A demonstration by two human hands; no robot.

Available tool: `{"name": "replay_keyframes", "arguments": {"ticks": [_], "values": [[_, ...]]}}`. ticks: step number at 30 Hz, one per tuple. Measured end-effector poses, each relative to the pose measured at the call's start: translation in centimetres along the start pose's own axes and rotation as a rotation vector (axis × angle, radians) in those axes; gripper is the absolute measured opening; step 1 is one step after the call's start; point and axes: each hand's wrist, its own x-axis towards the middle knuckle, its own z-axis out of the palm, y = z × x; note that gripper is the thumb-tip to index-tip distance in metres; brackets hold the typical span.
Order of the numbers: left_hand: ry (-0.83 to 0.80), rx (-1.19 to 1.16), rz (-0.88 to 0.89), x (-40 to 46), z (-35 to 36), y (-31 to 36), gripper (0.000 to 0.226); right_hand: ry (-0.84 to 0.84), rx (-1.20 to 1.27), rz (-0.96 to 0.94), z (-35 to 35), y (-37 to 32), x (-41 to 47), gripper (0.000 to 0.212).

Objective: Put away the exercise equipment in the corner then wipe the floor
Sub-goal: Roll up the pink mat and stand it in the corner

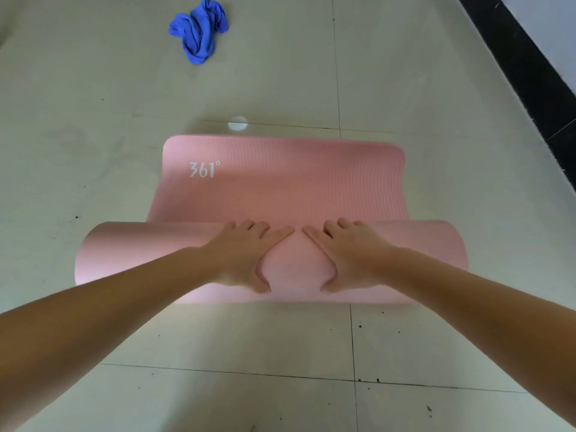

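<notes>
Pink mat (280,188): lying on the floor (93,151), its near part wound into a thick roll, its far part lying flat and stretching away toward the far edge of the floor; white "361°" lettering is showing near its far-left corner.
Roll: lying crosswise, wider than the flat part, with both ends sticking out past the mat's sides.
Left hand (246,257): resting palm-down on top of the roll near its middle, grip spread, fingers reaching over the far side and thumb pointing back toward the person.
Right hand (352,257): pressing palm-down just beside the left, grip spread the same way; the two index fingertips are nearly meeting.
Blue cloth (199,29): sitting crumpled on the floor, well apart from the mat, toward the far-left.
Floor: pale tiles with dark joints and scattered dark specks.
Dark skirting (530,82): running along the far-right edge of the floor.
</notes>
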Motion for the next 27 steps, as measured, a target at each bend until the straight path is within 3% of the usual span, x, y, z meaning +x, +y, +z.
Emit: {"name": "replay_keyframes", "arguments": {"ticks": [8, 11, 13, 15, 16, 19, 22, 27], "values": [[-0.365, -0.184, 0.158, -2.5, 1.0, 1.1, 0.12, -0.309, 0.237, -0.052, 0.4, -3.0, -3.7, 0.112], [-0.326, -0.187, 0.078, -1.3, -1.2, 0.3, 0.122, -0.445, 0.411, 0.026, 0.2, -0.4, -1.3, 0.114], [-0.128, -0.002, 0.039, -1.7, -3.1, 0.8, 0.117, -0.504, 0.509, 0.063, 0.2, 1.6, 0.1, 0.113], [0.069, 0.146, 0.001, -2.9, -3.7, 2.5, 0.104, -0.463, 0.584, 0.119, 0.0, 3.4, 1.0, 0.107], [0.081, 0.158, -0.029, -3.7, -3.4, 3.6, 0.1, -0.389, 0.619, 0.163, -0.2, 4.2, 1.3, 0.103], [-0.098, 0.108, -0.104, -5.0, -0.6, 5.9, 0.119, -0.013, 0.516, 0.301, -0.4, 5.1, 1.4, 0.076], [-0.106, 0.079, -0.114, -2.6, 0.4, 4.3, 0.13, 0.225, 0.319, 0.254, -0.4, 2.6, 0.5, 0.059], [-0.131, -0.081, -0.085, 4.0, -3.3, -0.3, 0.131, 0.049, 0.098, 0.075, 1.2, -2.3, -0.6, 0.099]]}}
